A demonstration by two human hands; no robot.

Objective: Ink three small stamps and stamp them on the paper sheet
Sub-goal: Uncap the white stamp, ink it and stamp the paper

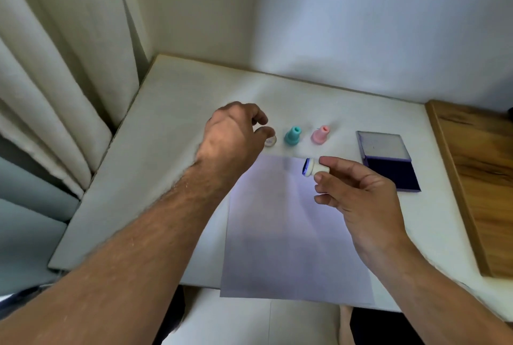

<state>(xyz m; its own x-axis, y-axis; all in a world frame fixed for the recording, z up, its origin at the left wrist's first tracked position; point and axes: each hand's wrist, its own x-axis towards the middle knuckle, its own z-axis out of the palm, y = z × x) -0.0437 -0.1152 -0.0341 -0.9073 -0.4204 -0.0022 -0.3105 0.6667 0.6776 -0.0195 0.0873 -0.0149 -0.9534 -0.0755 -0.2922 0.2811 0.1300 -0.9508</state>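
Head view shows the right hand [358, 192] pinching an inked white stamp [315, 167] above the paper sheet [294, 233] — no print visible yet. Left hand [233, 133] pinches a small clear cap [270, 140]; teal stamp [292, 136] and pink stamp [320, 135] stand untouched beside the open ink pad [388, 163] — most work remains.

A pale cream fabric curtain [55, 72] hangs in folds at the left. A brown wooden board [477, 178] lies along the white tabletop's [172, 128] right edge.
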